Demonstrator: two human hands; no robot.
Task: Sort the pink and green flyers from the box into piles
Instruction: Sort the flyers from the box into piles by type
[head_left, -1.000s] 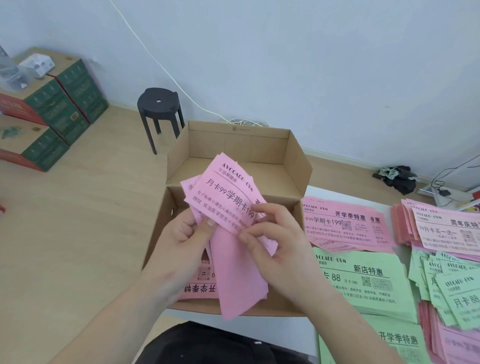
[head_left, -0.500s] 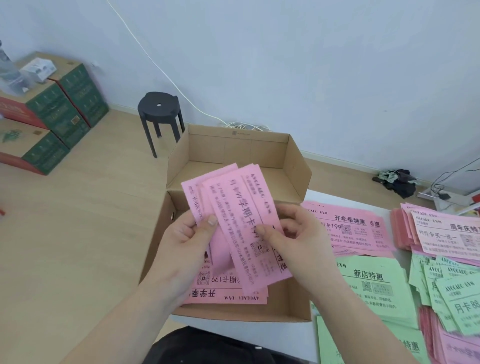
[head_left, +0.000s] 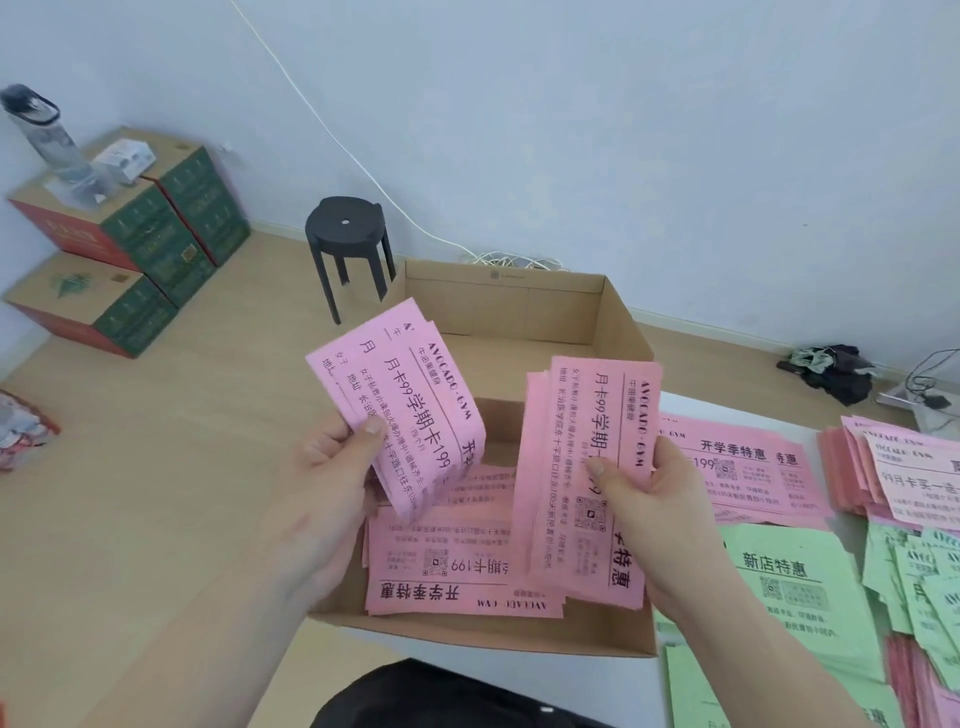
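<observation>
Your right hand (head_left: 641, 501) is clamped on a thick pink stack (head_left: 576, 467), thumb across the printed face and fingers curled behind; the stack stands nearly upright over the right half of the cardboard box (head_left: 498, 306), with its long axis running away from you. Your left hand (head_left: 332, 467) pinches a thinner pink fan (head_left: 400, 410) the same way, over the box's left half and apart from the stack. Below both, loose pink flyers (head_left: 457, 566) lie flat on the box floor against its near wall.

The relation that matters is to your right; the pink pile (head_left: 743, 467) with the same headline lies on the desk (head_left: 737, 413) just beyond the box's right wall, and its long axis runs left to right across the desk. Your right hand is plainly the nearer one; I judge the stack needs about a quarter turn and a tip down flat to lie square on that pile. Nearer you on the desk sits the green pile (head_left: 789, 587); keep the pink sheets clear of it.
</observation>
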